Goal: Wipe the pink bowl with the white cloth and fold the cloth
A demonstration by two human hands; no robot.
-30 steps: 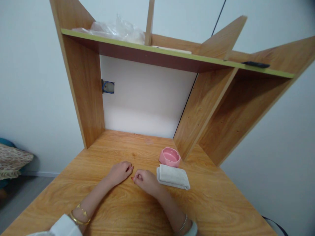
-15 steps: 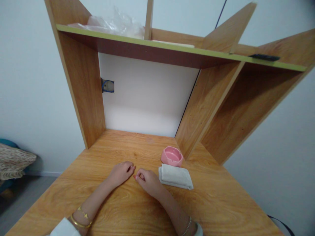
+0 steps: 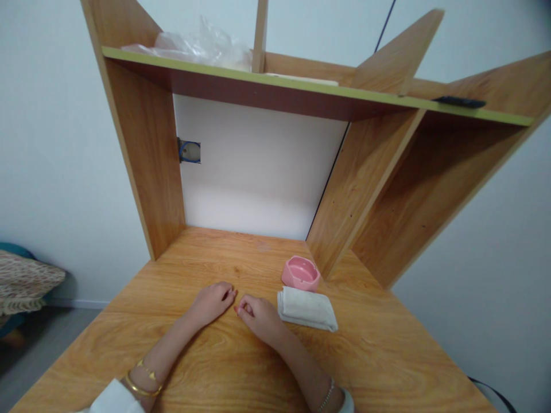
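Observation:
My left hand (image 3: 215, 301) rests on the wooden desk (image 3: 206, 367), its fingers loosely curled with nothing visible in them. Close beside it, a small gap apart, my right hand (image 3: 258, 318) lies on the same surface with fingers curled in and nothing seen inside. Just right of my right hand is a folded pale grey cloth (image 3: 307, 308). Behind the cloth, close against its far edge, stands a pink ashtray (image 3: 300, 272) with notches in its rim. Neither hand touches the cloth or the ashtray.
Wooden side panels and an upper shelf (image 3: 258, 83) frame the desk's back. On the shelf lie a clear plastic bag (image 3: 202, 46) and a flat black object (image 3: 460, 102). An uncovered wall box (image 3: 189, 151) shows at the left. A patterned cloth (image 3: 28, 281) hangs beyond the desk.

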